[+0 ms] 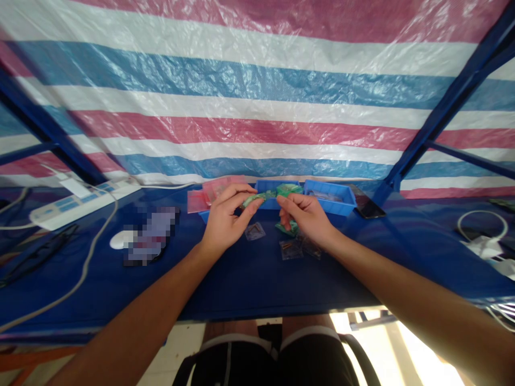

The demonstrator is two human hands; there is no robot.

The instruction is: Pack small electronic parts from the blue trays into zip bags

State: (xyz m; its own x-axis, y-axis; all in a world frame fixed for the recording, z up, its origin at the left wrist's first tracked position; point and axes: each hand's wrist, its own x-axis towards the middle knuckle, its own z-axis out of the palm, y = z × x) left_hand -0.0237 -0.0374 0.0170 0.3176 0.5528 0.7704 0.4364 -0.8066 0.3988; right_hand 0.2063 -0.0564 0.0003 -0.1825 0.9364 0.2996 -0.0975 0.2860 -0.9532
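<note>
My left hand (227,220) is closed, thumb and fingers pinching a crumpled green plastic bag (253,199) above the table. My right hand (308,217) is also closed, its fingertips at the right end of the green plastic, though the exact grip is partly hidden. More green plastic (288,189) shows just behind the right fingers, and another green piece (286,229) sits below them. On the table between my forearms lie a small clear bag (255,231) and, under my right wrist, another clear bag (291,249) with thin brownish pieces inside.
Behind my hands stand a blue bin (263,186) and a second blue bin (332,205). Pink plastic bags (197,201) lie left of them. A phone (368,206) is at right. Leftward are a power strip (96,201), a white cable (90,257) and a blurred-out item (151,238).
</note>
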